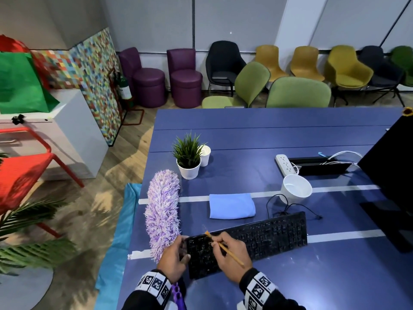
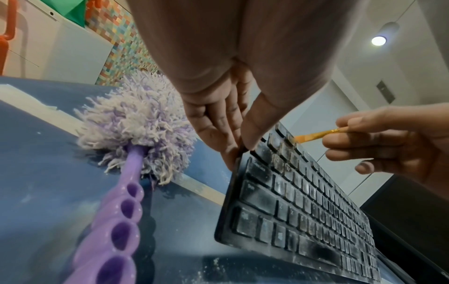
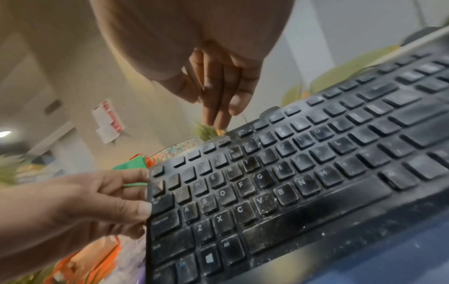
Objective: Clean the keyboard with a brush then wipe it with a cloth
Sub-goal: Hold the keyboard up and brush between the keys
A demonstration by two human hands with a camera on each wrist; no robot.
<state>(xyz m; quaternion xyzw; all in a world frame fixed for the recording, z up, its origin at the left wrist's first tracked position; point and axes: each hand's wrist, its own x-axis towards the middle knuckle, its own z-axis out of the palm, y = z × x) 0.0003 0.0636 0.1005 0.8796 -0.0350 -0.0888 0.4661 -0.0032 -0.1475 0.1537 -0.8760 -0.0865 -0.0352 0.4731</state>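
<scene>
A dusty black keyboard (image 1: 257,238) (image 2: 303,207) (image 3: 303,173) lies on the blue table (image 1: 279,139), its left end lifted. My left hand (image 1: 176,253) (image 2: 233,138) (image 3: 102,201) grips that left edge, thumb on top. My right hand (image 1: 228,249) (image 2: 379,146) (image 3: 218,96) pinches a thin orange brush (image 1: 225,248) (image 2: 318,134), its bristle tip touching the keys near the top left corner. A folded light blue cloth (image 1: 231,205) lies on the table behind the keyboard.
A purple fluffy duster (image 1: 163,211) (image 2: 136,124) lies left of the keyboard near the table edge. A potted plant (image 1: 188,157), paper cup (image 1: 205,155), white bowl (image 1: 296,189), power strip (image 1: 283,164) and dark monitor (image 1: 393,171) stand further back and right.
</scene>
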